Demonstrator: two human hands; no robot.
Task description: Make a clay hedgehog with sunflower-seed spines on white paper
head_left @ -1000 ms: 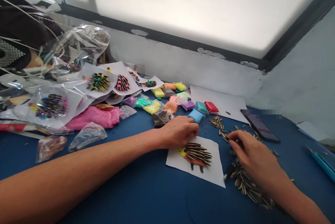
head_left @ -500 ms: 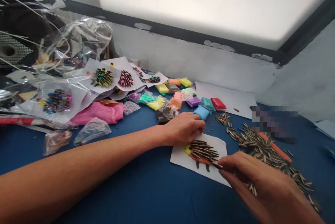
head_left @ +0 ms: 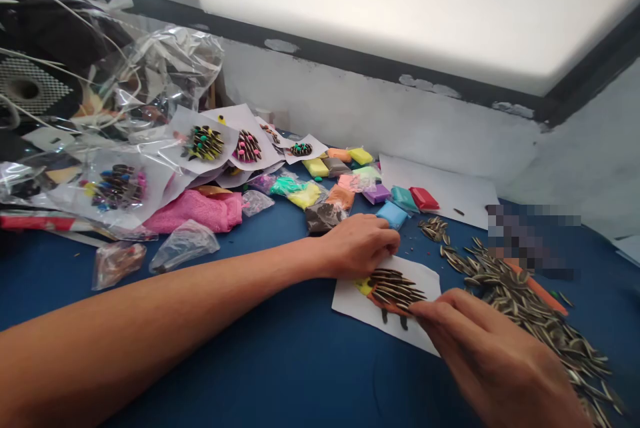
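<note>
On a small white paper (head_left: pixel 420 338) lies a clay hedgehog (head_left: pixel 374 297) with a yellow head, an orange body, dark legs and sunflower seeds as spines. My left hand (head_left: pixel 361 243) rests on the paper's upper left edge, its fingers bent down and closed against it; the fingertips are partly hidden. At the lower right of the hedgehog's body, my right hand (head_left: pixel 493 341) pinches with thumb and forefinger, pressing a sunflower seed against the clay. The fingers mostly cover that seed. To the right spreads a pile of loose sunflower seeds (head_left: pixel 540 318).
Coloured clay packets (head_left: pixel 393 215) lie behind my left hand. An orange stick (head_left: pixel 543 291) lies among the seeds. Finished seed figures on paper (head_left: pixel 247 147), a pink towel (head_left: pixel 195 211) and clear plastic bags (head_left: pixel 184 247) crowd the left. A larger white sheet (head_left: pixel 450 191) lies by the wall.
My right fingertips have moved slightly left and inward, onto the hedgehog's edge, covering the seed that showed before. My left hand stays on the paper. The whole view has shifted a little.
</note>
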